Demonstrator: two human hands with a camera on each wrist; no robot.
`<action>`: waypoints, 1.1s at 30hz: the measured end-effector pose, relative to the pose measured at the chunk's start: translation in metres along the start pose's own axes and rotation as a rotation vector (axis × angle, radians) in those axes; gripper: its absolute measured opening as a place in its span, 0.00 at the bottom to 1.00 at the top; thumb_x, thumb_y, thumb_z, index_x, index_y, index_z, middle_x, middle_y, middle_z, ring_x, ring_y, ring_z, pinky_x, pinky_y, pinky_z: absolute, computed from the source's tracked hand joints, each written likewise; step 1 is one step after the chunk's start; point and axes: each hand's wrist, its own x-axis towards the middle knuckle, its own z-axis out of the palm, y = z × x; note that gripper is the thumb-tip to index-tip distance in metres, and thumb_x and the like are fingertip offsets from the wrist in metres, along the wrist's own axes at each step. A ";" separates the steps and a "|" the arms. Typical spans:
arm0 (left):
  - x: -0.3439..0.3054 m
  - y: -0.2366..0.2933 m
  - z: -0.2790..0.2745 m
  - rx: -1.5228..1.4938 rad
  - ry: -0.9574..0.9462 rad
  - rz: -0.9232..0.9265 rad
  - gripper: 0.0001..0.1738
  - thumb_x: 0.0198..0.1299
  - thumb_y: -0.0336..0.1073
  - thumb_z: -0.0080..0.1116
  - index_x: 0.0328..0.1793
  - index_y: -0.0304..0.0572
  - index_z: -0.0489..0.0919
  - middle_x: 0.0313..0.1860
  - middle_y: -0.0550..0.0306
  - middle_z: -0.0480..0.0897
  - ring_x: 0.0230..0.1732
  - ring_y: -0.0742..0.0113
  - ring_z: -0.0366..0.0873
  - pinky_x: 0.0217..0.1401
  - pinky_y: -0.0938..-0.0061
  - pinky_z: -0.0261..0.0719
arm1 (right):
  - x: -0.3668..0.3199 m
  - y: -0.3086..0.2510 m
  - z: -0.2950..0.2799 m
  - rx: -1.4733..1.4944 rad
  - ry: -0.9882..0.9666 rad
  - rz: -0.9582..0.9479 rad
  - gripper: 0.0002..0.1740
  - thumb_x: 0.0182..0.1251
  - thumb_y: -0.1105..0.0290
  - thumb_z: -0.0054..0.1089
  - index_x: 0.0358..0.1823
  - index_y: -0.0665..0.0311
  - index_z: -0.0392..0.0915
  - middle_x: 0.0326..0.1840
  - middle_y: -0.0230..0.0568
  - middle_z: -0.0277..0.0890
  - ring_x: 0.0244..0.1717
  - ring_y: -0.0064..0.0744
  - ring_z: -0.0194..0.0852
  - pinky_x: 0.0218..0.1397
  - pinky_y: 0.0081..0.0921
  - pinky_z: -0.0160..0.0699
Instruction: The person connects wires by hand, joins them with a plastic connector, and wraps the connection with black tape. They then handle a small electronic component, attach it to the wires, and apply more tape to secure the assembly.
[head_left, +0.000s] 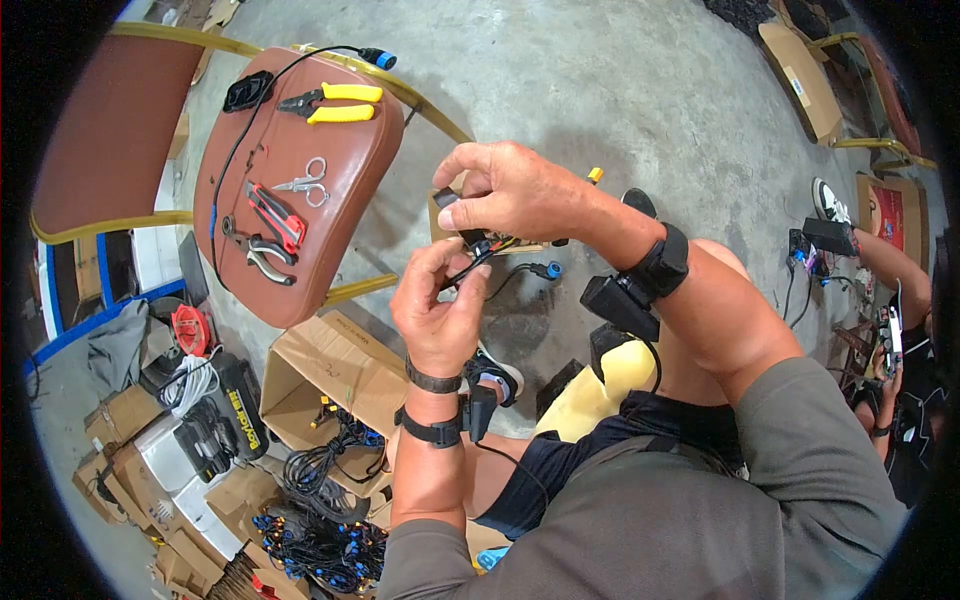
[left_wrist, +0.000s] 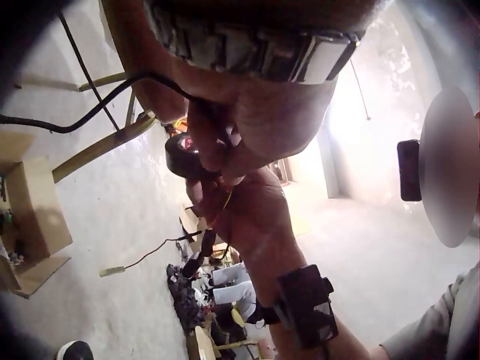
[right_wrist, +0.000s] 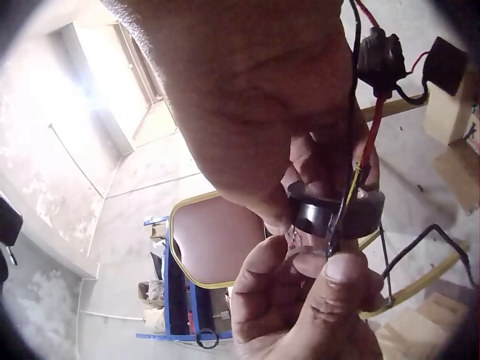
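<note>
My left hand (head_left: 440,315) pinches thin red-and-black wires (right_wrist: 371,127); my right hand (head_left: 520,190) grips black tape roll (right_wrist: 330,215); I should hold tape taut, overlapping turns.

At ten o'clock we saw a brown chair seat (head_left: 350,170) carrying tools. Yellow-handled pliers (head_left: 335,103) lay at its twelve o'clock edge and small scissors (head_left: 305,182) near its middle. A red cutter (head_left: 275,215) and grey pliers (head_left: 258,255) lay towards its seven o'clock. A black cable (head_left: 214,215) ran up the seat's nine o'clock side and ended in a blue plug (head_left: 378,57). At seven o'clock an open cardboard box (head_left: 340,365) stood on the concrete floor (head_left: 600,70), with a heap of blue-plugged leads (head_left: 320,545) just beyond it. A red reel (head_left: 190,328) lay at nine o'clock.
</note>
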 end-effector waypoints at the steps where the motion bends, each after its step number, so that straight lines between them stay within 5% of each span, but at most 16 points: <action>1: 0.000 0.000 0.000 -0.012 0.011 -0.015 0.24 0.54 0.14 0.68 0.58 0.32 0.79 0.44 0.57 0.83 0.43 0.74 0.81 0.51 0.79 0.81 | 0.000 0.000 0.000 0.008 -0.003 -0.009 0.24 0.64 0.67 0.69 0.56 0.75 0.76 0.32 0.45 0.83 0.34 0.27 0.79 0.38 0.27 0.77; 2: 0.000 0.000 0.000 -0.047 0.013 -0.039 0.25 0.54 0.13 0.68 0.59 0.31 0.78 0.44 0.57 0.83 0.43 0.74 0.81 0.51 0.79 0.81 | -0.001 0.001 0.001 0.016 -0.006 -0.018 0.23 0.66 0.69 0.68 0.57 0.75 0.75 0.29 0.39 0.82 0.31 0.21 0.75 0.36 0.24 0.74; 20: 0.013 -0.006 -0.009 -0.168 0.059 -0.283 0.16 0.54 0.15 0.65 0.47 0.35 0.77 0.36 0.58 0.84 0.33 0.75 0.80 0.38 0.78 0.81 | -0.009 -0.006 0.006 0.100 -0.024 -0.165 0.28 0.56 0.76 0.70 0.60 0.73 0.73 0.32 0.36 0.78 0.34 0.19 0.73 0.38 0.22 0.74; 26: 0.019 -0.003 -0.014 -0.258 0.107 -0.369 0.16 0.57 0.16 0.60 0.50 0.35 0.75 0.40 0.57 0.83 0.29 0.74 0.80 0.29 0.79 0.79 | -0.014 -0.019 0.003 -0.097 -0.036 -0.263 0.34 0.51 0.77 0.71 0.64 0.68 0.74 0.31 0.30 0.72 0.33 0.20 0.66 0.38 0.21 0.70; 33: 0.022 -0.012 -0.025 -0.375 0.147 -0.342 0.16 0.59 0.16 0.58 0.52 0.36 0.75 0.41 0.55 0.84 0.31 0.70 0.83 0.30 0.78 0.81 | -0.017 -0.015 0.004 -0.157 -0.069 -0.251 0.34 0.52 0.68 0.71 0.63 0.68 0.75 0.33 0.40 0.76 0.37 0.31 0.76 0.44 0.30 0.78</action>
